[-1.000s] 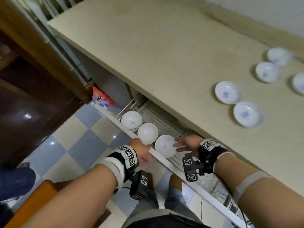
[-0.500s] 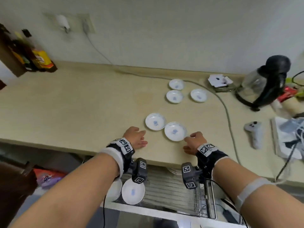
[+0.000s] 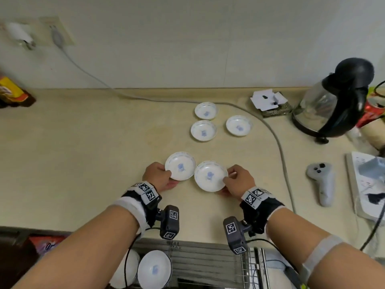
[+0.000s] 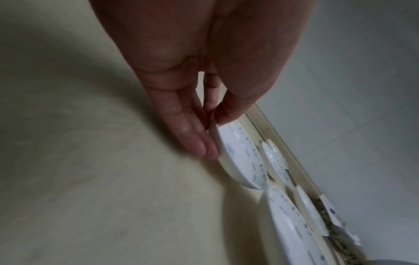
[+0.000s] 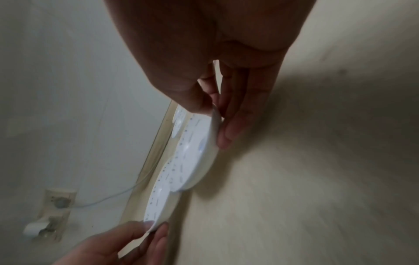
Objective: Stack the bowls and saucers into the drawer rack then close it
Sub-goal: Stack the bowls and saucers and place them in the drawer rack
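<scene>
**Two saucers pinched at once, rack waiting below**

On the beige counter (image 3: 83, 163), each hand has hold of one small white porcelain saucer with a blue centre mark. The left hand (image 3: 158, 177) pinches the outer rim of the left saucer (image 3: 180, 166), thumb on top of the edge and fingers (image 4: 195, 141) slipped under it, as the left wrist view shows. The right hand (image 3: 237, 181) takes the right saucer (image 3: 210, 176) the same way at its far rim. Both grips are closed on the rims, and the saucers look tipped slightly off the counter; their inner edges touch or nearly so. Gripping the outside edges likely keeps the two hands from crowding each other and lets both pieces lift together.

Three more white saucers (image 3: 205, 122) sit further back, near a grey cable and well clear of the black-and-glass kettle (image 3: 333, 101). Below the counter's front edge, the wire drawer rack (image 3: 208, 265) stands pulled out, with white bowls (image 3: 155, 270) already stacked at its left end. The drawer is open, so much of the task remains.
</scene>
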Available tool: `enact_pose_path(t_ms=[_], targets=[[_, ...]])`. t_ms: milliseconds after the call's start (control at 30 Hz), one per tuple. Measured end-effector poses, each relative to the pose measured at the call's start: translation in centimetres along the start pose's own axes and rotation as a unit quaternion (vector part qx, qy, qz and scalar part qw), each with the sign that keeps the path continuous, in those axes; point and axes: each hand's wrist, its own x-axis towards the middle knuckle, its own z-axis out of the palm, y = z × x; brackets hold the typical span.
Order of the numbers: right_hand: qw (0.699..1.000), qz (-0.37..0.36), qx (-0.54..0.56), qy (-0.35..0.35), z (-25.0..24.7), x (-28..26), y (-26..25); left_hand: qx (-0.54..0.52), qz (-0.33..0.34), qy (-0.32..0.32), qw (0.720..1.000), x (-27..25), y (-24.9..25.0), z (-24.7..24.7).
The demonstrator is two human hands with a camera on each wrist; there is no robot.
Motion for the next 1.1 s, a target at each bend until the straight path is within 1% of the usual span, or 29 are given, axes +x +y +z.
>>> enact_pose_path(t_ms=[100, 233, 300, 367, 467, 567, 767, 833, 900, 967, 1033, 1100], targets=[[0.994, -0.002, 0.076, 0.074, -2.9, 2.9, -2.3, -0.023, 0.037, -0.031, 0.999, 1.6, 3.5, 1.6], [0.973, 0.027, 0.167, 0.159, -6.8, 7.5, -5.9, -0.048, 0.065, -0.068, 0.994, 4.5, 8.3, 4.8], [0.966, 0.046, 0.18, 0.181, -8.1, 9.8, -6.5, -0.028, 0.074, -0.077, 0.994, 5.9, 9.6, 6.3], [0.965, 0.064, 0.166, 0.195, -8.7, 11.8, -6.4, -0.007, 0.074, -0.081, 0.994, 7.2, 10.2, 7.4], [0.963, 0.076, 0.167, 0.196, -9.0, 14.9, -5.1, 0.023, 0.058, -0.073, 0.995, 8.7, 10.0, 8.3], [0.963, 0.085, 0.169, 0.194, -8.8, 16.4, -4.9, 0.031, 0.05, -0.073, 0.996, 9.9, 9.6, 8.7], [0.967, 0.089, 0.122, 0.203, -8.1, 20.2, -3.1, 0.033, 0.042, -0.087, 0.995, 11.1, 9.7, 9.4], [0.971, 0.086, 0.099, 0.199, -7.9, 19.2, -4.1, 0.037, 0.035, -0.086, 0.995, 11.4, 9.7, 9.6], [0.975, 0.092, 0.063, 0.192, -7.6, 16.3, -6.5, 0.039, 0.023, -0.09, 0.995, 11.7, 9.7, 9.6], [0.979, 0.096, 0.031, 0.178, -7.6, 15.5, -7.0, 0.034, 0.013, -0.102, 0.994, 12.0, 9.6, 9.7], [0.981, 0.095, 0.029, 0.164, -7.5, 15.5, -6.9, 0.031, 0.017, -0.107, 0.994, 12.2, 9.6, 9.6], [0.982, 0.09, 0.05, 0.16, -7.4, 15.8, -6.9, 0.027, 0.023, -0.109, 0.993, 12.3, 9.7, 9.4]])
